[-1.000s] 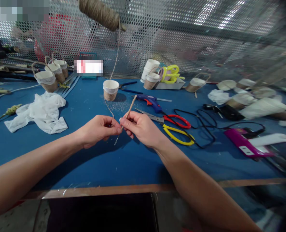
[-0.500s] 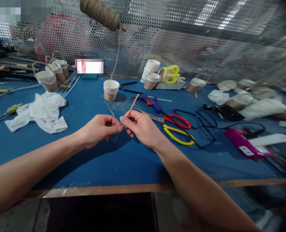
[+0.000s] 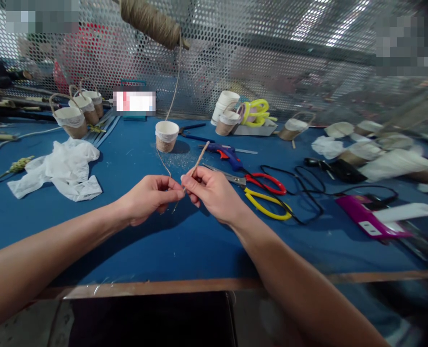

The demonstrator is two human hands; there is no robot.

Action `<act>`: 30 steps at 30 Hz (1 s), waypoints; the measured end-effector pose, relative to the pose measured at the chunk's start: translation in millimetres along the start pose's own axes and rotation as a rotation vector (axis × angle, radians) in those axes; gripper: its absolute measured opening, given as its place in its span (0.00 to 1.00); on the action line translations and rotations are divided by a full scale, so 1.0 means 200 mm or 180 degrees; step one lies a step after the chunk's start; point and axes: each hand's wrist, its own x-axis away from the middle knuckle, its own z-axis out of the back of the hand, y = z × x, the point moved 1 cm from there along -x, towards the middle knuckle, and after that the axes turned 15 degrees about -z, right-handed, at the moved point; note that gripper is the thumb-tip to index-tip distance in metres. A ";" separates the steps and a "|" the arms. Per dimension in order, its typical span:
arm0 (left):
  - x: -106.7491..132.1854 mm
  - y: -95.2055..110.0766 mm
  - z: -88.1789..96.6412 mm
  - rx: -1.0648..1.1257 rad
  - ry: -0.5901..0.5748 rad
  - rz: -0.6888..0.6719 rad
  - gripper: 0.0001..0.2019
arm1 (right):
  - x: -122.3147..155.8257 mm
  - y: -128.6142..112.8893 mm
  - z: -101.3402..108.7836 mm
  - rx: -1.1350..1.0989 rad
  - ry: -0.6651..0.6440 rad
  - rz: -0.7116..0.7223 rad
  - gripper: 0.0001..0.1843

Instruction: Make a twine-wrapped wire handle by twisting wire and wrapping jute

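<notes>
Over the near middle of the blue table, my left hand pinches jute twine. Close against it, my right hand grips a thin wire wrapped in twine, whose covered end points up and away. A thin bare end sticks out below the fingertips. The twine runs back past a small white cup with a brown twine-covered lower part and lace rim, up to a spool of twine hanging above. The exact pinch point is hidden by my fingers.
Right of my hands lie a blue glue gun, scissors with red and yellow handles and a purple power strip. Crumpled white lace lies left. Small handled baskets stand behind it; pliers lie behind the cup.
Both hands keep nearly the same place and grip. The whole view has shifted down slightly; the wrapped wire has barely turned.
</notes>
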 end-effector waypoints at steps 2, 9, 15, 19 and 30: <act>0.00 0.00 0.00 -0.0127 0.0019 -0.0013 0.08 | 0.00 0.00 0.00 0.0064 0.0021 -0.0008 0.13; 0.00 0.00 0.02 -0.0854 0.0033 -0.0208 0.08 | 0.00 -0.01 -0.01 0.0353 0.0210 0.0078 0.12; 0.01 0.00 0.01 -0.0917 0.0075 -0.0115 0.07 | 0.00 -0.01 -0.01 0.0489 0.0298 0.0109 0.12; 0.01 0.01 0.00 -0.0903 0.0181 -0.0107 0.07 | 0.00 -0.01 -0.01 0.0555 0.0371 0.0103 0.13; 0.00 0.00 0.02 -0.0847 0.0161 -0.0061 0.09 | 0.00 -0.01 -0.02 0.0705 0.0626 0.0304 0.14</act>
